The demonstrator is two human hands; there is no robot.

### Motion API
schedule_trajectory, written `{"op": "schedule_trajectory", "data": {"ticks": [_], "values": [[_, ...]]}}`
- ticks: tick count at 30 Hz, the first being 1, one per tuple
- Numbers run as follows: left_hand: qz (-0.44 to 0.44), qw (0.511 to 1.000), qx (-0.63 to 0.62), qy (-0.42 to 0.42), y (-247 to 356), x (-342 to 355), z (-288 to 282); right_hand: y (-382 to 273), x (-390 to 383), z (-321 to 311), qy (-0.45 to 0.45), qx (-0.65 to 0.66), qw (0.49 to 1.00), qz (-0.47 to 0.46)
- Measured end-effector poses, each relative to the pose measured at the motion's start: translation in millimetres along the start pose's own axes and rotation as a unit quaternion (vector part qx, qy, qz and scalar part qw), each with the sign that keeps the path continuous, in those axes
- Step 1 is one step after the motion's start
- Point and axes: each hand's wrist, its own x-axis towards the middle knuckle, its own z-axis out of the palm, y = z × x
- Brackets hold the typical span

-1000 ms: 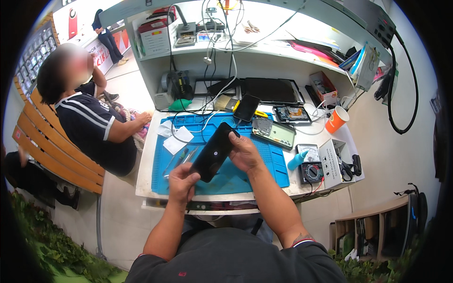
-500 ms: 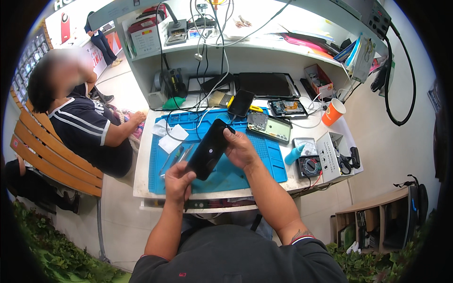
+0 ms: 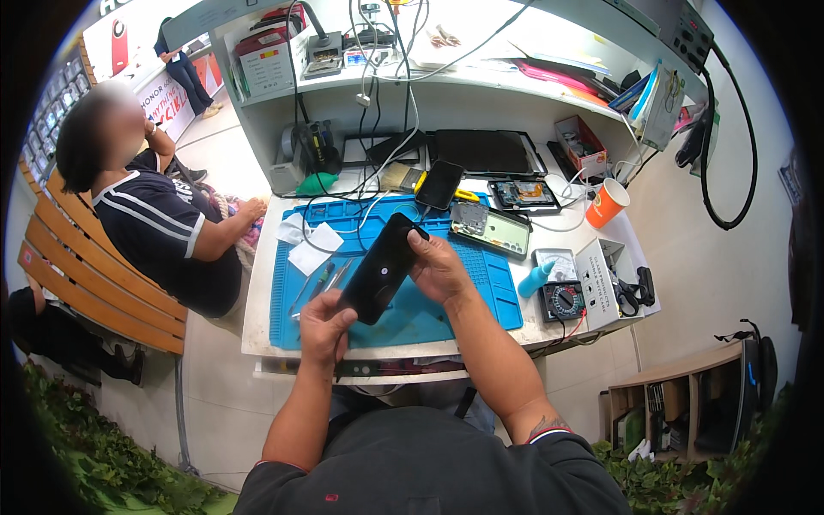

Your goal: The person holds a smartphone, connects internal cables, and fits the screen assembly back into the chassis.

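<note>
A black smartphone point(image 3: 380, 276) is held tilted above a blue repair mat point(image 3: 429, 324), its dark face showing a small pale mark. My left hand point(image 3: 326, 324) grips the lower left end, thumb on top. At the upper right end my right hand point(image 3: 439, 270) is closed round the edge, also with the thumb on top. Slim hand tools point(image 3: 333, 281) and white paper pieces point(image 3: 316, 250) lie on the mat left of the phone. Just beyond it are a second phone point(image 3: 439, 185) and an opened device housing point(image 3: 491, 231) with exposed parts.
On the right stand an orange cup point(image 3: 607, 203), a light-blue bottle point(image 3: 536, 279), a multimeter point(image 3: 563, 301) and a white box point(image 3: 609, 284). Cables point(image 3: 374, 103) hang from the shelf over the bench. A person point(image 3: 163, 206) sits on a wooden bench point(image 3: 94, 273) at left.
The phone and both hands stay almost where they were; the phone's lower end has risen very slightly. The seated person at left has shifted a little.
</note>
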Motion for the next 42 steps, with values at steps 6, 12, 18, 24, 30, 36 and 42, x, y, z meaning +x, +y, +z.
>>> {"op": "schedule_trajectory", "data": {"ticks": [6,12,18,24,30,36,42], "values": [[0.0,1.0,-0.004,0.001,0.8,0.0,2.4,-0.5,-0.1,1.8,-0.006,0.01,1.0,-0.002],[-0.006,1.0,0.007,0.009,1.8,-1.6,1.9,-1.1,-0.8,6.0,-0.001,-0.002,1.0,-0.017],[-0.022,0.999,0.031,0.013,-0.3,-1.6,-6.9,-1.2,-0.1,-0.1,-0.018,0.011,1.0,-0.002],[-0.018,0.999,0.029,0.013,1.0,-1.0,-3.3,-0.5,-0.4,4.5,0.001,-0.002,1.0,-0.015],[-0.015,1.0,0.016,0.016,0.1,-1.2,-1.3,-2.7,-2.5,6.3,0.009,-0.014,1.0,-0.011],[-0.016,1.0,0.007,0.013,1.8,-0.4,-0.2,-0.2,-0.2,3.7,0.01,-0.011,1.0,-0.015],[-0.006,1.0,0.004,0.009,3.0,0.4,1.4,-0.9,-0.7,7.1,0.003,-0.013,1.0,-0.022]]}}
